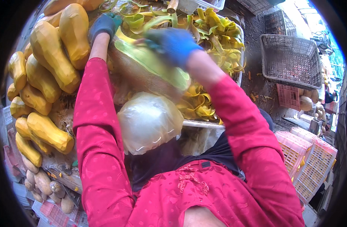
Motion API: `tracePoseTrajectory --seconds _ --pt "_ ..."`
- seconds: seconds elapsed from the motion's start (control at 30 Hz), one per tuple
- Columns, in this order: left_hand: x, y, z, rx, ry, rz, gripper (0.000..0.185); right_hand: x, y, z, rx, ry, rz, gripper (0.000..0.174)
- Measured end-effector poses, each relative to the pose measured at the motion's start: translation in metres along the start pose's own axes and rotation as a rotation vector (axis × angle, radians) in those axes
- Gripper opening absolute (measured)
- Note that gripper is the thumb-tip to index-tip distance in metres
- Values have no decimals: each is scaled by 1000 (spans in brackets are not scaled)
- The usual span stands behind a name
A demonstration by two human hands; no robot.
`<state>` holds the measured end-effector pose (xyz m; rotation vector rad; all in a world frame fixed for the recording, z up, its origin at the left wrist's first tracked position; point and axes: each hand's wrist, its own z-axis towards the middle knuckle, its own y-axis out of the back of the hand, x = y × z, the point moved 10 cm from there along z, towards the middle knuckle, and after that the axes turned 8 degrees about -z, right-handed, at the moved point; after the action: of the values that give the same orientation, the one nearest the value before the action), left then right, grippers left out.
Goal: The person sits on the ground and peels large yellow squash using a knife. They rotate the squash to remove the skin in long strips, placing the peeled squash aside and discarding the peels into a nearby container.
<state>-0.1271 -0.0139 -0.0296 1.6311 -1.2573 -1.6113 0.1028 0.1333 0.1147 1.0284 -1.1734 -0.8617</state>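
A long squash [150, 65], blurred by motion, lies slantwise before me, with a pale green peeled strip along its top and tan rind on its side. At its upper left end, my left hand [105, 25], in a blue and green glove, is closed on the squash. My right hand [173, 45], gloved in blue, is blurred over the middle of the squash and closed around a tool that looks like a peeler; its blade is hidden. The squash's lower end is near a plastic-covered rounded thing [150, 122] at my lap.
Peeled yellow squashes [52, 56] are piled at the left, with unpeeled ones [43, 181] below. Curled peels [221, 39] fill a white-rimmed tray [203, 123] at the right. Beyond stand a dark plastic crate [291, 61] and pink and white crates [312, 161]. A wooden handle [172, 6] shows at the top.
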Motion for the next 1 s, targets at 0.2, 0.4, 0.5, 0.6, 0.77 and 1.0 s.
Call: tracePoseTrajectory --seconds 0.2,0.4,0.5,0.6,0.77,1.0 --pt "-1 -3 2 15 -46 12 49 -41 -30 -131 -79 -118 29 71" --pt "-2 1 0 -11 -23 7 50 -114 -73 -257 -24 -556 492 54" --pt "-11 1 0 39 3 113 54 -87 -26 -173 -191 -321 236 42" --pt "-21 -3 4 73 15 159 54 -31 -17 -53 -88 -105 107 22" --pt "-20 -10 12 60 -35 181 54 28 -38 12 91 76 -224 34" --pt "-16 -14 19 25 3 140 55 -20 -18 -181 -184 -114 -68 52"
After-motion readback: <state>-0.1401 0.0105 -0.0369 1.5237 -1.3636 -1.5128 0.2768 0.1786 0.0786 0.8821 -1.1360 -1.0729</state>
